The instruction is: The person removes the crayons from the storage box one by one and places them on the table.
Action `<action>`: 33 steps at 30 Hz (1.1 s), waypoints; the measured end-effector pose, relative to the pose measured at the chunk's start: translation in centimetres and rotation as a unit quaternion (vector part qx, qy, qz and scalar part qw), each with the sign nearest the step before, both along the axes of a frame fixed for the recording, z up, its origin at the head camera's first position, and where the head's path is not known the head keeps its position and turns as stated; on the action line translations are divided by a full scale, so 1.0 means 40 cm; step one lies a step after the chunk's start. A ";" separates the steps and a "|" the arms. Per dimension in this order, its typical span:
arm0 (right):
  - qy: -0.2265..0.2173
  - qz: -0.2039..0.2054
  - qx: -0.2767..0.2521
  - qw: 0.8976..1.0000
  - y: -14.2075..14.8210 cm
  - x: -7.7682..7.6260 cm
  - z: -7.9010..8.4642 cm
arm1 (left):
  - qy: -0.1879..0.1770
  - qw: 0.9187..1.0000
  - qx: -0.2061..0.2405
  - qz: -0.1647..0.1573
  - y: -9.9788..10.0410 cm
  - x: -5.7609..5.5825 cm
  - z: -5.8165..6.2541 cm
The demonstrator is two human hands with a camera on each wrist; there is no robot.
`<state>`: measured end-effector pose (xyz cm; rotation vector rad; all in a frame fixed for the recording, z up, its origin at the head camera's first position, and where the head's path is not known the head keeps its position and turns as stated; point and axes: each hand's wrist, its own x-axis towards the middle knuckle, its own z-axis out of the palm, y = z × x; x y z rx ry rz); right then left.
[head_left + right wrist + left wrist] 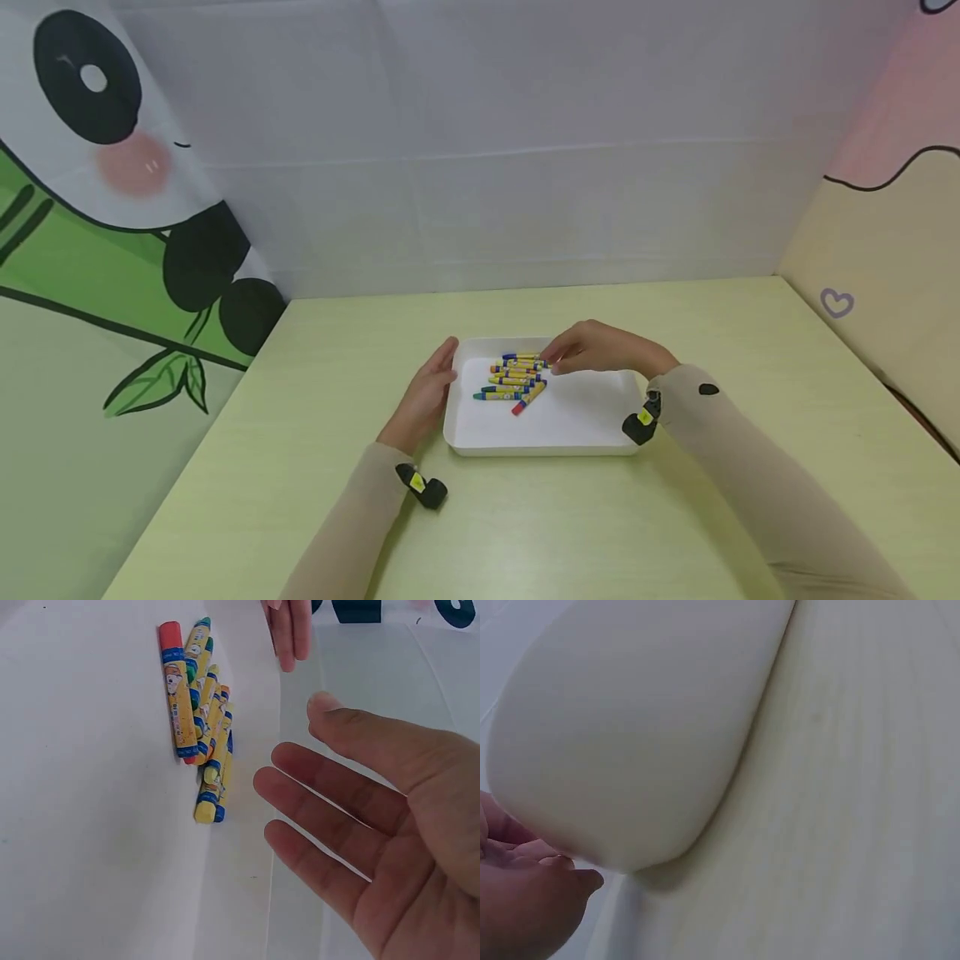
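Observation:
A white tray (585, 421) holds several crayons (517, 381) with yellow wrappers and blue bands, lying in a loose row on its left half. One red-tipped crayon (178, 694) slants at the near end of the row. My left hand (427, 396) rests along the tray's left side, fingers straight against the outer wall and thumb at the rim. Over the tray, beside the right ends of the crayons, is my right hand (600, 346). Its fingers (322, 802) are spread and relaxed, with nothing between them in the right wrist view.
The tray stands on a pale yellow-green table (525, 525). Behind it rises a white cloth backdrop (510, 167). Printed panels with cartoon drawings flank the table at left (112, 250) and right (885, 250). Each sleeve carries a small black wrist camera.

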<state>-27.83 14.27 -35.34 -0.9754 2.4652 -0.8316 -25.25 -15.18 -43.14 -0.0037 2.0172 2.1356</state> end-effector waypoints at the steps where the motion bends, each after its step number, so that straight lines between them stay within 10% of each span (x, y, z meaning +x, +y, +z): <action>1: -0.002 0.006 0.006 1.000 -0.008 -0.004 -0.005 | 0.004 1.000 -0.006 0.001 0.002 -0.001 -0.002; 33: -0.014 0.005 0.099 0.995 -0.111 -0.027 -0.065 | 0.009 0.999 -0.029 0.038 0.020 -0.033 -0.015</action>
